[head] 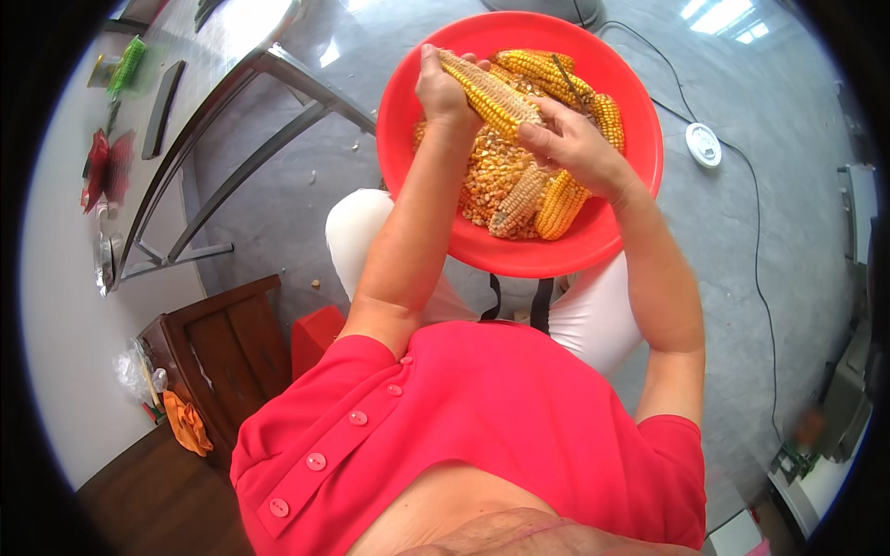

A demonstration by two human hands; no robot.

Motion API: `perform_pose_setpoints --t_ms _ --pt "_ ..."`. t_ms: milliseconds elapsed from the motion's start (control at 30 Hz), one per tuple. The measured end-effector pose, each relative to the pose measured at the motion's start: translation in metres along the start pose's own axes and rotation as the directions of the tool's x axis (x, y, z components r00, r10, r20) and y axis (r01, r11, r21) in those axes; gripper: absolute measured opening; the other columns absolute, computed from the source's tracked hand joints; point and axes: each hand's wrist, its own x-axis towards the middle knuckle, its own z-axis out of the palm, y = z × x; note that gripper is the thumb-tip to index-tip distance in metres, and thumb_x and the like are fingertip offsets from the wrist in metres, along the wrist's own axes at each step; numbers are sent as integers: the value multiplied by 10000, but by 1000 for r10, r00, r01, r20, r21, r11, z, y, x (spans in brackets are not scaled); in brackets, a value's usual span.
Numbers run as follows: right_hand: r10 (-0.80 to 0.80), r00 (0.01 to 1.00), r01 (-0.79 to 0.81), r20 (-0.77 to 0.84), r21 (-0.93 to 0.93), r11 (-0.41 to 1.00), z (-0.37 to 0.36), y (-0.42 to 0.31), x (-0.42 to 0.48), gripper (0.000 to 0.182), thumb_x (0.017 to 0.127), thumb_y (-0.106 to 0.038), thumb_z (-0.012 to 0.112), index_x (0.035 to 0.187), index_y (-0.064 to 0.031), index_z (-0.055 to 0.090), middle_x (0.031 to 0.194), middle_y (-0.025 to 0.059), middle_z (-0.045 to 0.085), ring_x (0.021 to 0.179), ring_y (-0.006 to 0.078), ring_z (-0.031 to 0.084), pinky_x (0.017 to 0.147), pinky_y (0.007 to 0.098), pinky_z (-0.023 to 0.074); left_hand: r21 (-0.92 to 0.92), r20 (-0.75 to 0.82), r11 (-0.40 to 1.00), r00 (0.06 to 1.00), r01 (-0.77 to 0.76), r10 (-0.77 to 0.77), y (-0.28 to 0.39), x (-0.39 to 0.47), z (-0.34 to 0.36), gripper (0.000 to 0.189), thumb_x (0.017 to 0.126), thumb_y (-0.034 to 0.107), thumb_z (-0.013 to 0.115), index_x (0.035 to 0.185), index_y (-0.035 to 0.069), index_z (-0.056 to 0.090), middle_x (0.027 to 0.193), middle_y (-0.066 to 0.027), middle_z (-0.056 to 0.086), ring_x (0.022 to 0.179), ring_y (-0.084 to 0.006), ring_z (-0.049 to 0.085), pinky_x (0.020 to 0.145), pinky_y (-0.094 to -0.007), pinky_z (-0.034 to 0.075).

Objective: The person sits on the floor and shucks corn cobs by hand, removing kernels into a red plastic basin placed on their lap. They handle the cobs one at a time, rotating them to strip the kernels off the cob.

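Over a round red plastic basin (549, 260), my left hand (445, 87) is closed around the far end of an ear of dried corn (487, 94). Part of this ear is bare of kernels, with yellow rows left along its near side. My right hand (567, 142) holds the ear's other end, thumb against the kernels. Loose yellow corn kernels (490, 170) lie in the basin. Near them are a pale, mostly stripped cob (520, 200) and a yellow ear (562, 205). More yellow ears (539, 69) rest at the far side, with a thin dark stick (570, 82) across them.
A metal-legged table (257, 66) stands at the left, beyond a brown wooden cabinet (233, 347). Between my leg and that cabinet is a red object (316, 337). A dark cable (758, 208) runs over the grey floor past a round white device (703, 145) on the right.
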Motion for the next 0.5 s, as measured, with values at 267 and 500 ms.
perform_pose_setpoints --t_ms 267,500 --pt "-219 928 55 -300 -472 880 16 15 11 496 892 -492 519 851 2 532 697 212 600 718 345 632 641 428 466 -45 56 998 998 45 -42 -5 3 -3 356 941 435 423 902 84 467 782 -104 556 724 -272 575 690 -407 514" --pt "-191 913 66 -360 -332 941 23 14 9 444 949 -409 445 819 5 536 700 223 584 686 370 599 634 413 452 -62 139 996 989 61 -52 -7 0 -1 358 922 473 454 886 118 484 730 -78 555 642 -250 567 630 -387 511"
